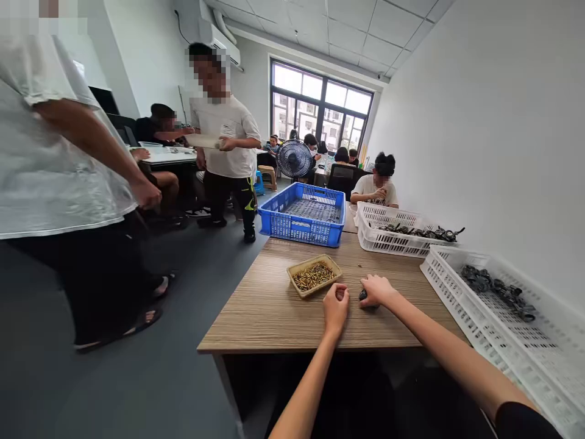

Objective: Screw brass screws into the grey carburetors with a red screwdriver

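Note:
My left hand (pixel 337 308) rests on the wooden table (pixel 260 305) with its fingers curled in. Whatever it may hold is hidden. To its right, my right hand (pixel 376 290) grips a small dark part (pixel 364 296), mostly covered by the fingers. Just beyond my left hand stands a shallow beige tray (pixel 302 294) filled with small brass-coloured pins (pixel 315 276). One tiny dark piece (pixel 359 266) lies on the table past my right hand.
A blue crate (pixel 301 231) stands at the table's far end. Two white crates (pixel 393 244) with dark parts (pixel 498 286) line the right side. One person (pixel 228 134) carries a flat tray; another person (pixel 59 152) stands at left. A fan (pixel 294 158) is behind.

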`<state>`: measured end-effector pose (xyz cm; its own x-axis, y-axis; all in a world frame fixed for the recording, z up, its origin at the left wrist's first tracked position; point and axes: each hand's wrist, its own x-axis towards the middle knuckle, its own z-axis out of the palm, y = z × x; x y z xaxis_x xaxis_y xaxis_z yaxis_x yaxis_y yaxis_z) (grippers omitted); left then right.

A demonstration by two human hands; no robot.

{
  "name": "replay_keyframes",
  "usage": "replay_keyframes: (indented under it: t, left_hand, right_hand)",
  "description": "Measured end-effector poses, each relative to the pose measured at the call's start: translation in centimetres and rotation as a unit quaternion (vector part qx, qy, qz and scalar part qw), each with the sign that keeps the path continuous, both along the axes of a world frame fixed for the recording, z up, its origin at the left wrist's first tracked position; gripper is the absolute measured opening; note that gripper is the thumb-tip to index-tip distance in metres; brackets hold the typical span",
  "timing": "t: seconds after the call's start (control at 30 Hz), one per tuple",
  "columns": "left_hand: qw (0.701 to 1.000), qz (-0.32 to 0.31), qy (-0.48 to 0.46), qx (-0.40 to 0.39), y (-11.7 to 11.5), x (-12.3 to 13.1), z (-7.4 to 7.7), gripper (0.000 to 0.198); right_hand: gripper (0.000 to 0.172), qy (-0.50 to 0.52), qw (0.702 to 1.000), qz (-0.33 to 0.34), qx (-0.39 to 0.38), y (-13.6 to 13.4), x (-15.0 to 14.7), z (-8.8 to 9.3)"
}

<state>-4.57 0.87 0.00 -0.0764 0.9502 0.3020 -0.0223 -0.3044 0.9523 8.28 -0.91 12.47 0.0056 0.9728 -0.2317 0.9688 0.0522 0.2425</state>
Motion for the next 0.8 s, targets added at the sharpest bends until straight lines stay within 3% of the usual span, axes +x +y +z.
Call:
replay_keyframes:
  t: [0.4, 0.8]
  left_hand:
    - [1.0, -0.01, -0.015, -0.002, 0.1, 0.2, -0.3, 0.014]
    - [1.0, -0.006, -0.001, -0.02, -0.1, 0.3, 0.3, 0.006]
  right_hand:
    - [0.041, -0.028, 0.998, -0.023, -0.042, 0.5, 0.0, -1.0]
    - [0.026, 0.124, 0.99, 0.025, 0.062, 0.3, 4.9, -3.5]
